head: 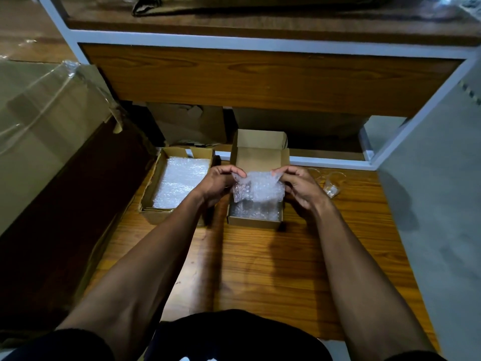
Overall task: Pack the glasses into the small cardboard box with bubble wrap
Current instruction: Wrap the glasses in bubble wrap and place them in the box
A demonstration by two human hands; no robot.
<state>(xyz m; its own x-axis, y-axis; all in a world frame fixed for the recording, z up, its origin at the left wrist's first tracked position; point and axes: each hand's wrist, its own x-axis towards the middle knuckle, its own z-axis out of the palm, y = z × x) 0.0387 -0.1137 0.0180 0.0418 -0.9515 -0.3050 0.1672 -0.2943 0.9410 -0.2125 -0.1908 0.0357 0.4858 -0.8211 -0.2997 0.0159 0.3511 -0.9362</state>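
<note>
Bubble wrap (257, 187), clear and crinkled, hangs as a small sheet between both hands just above the small cardboard box (253, 221). From the head camera, the left hand (218, 182) pinches the sheet's upper left corner with curled fingers and thumb, and the right hand (299, 186) pinches the upper right corner the same way, so the sheet's lower edge dips into the box opening. That box sits open on the wooden surface (260, 269), its lid flap (260, 145) standing upright at the far side; more bubble wrap lines its bottom, and whether anything lies under it cannot be told. The glasses (329, 185) stand on the surface just to the right of the right hand, outside the box; they are clear and hard to make out, at least two of them close together. To the left of the small box lies a larger open cardboard box (156, 217) holding a flat stack of bubble wrap sheets (179, 182). Behind both boxes a white-framed shelf (260, 43) with wooden boards rises, with more cardboard stored beneath it.
</note>
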